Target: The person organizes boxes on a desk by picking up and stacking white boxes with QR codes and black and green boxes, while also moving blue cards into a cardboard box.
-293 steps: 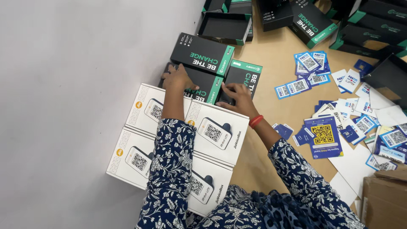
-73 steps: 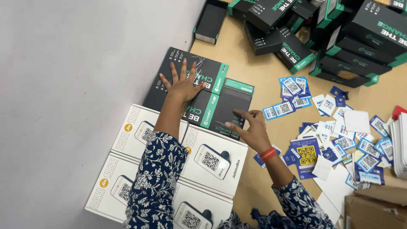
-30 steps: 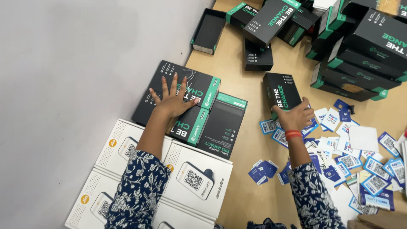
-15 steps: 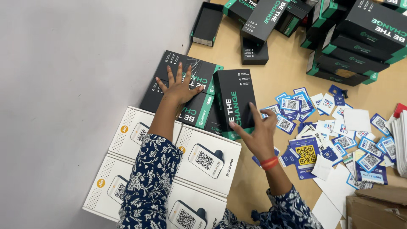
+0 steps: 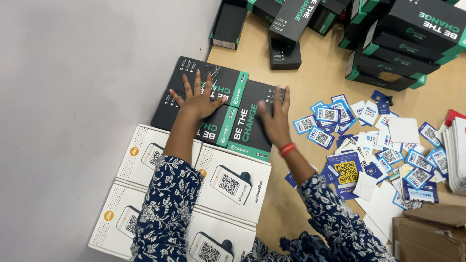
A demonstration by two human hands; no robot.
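Tan table (image 5: 315, 77), flat black box (image 5: 252, 121) lengthwise away

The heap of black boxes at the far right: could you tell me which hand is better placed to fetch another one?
Probably the right hand: it lies on the outer box, on the heap's side. The left hand is spread flat on the boxes by the wall.

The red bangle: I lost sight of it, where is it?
In the head view the red bangle circles the right hand's wrist, just right of the black-and-green box under that hand.
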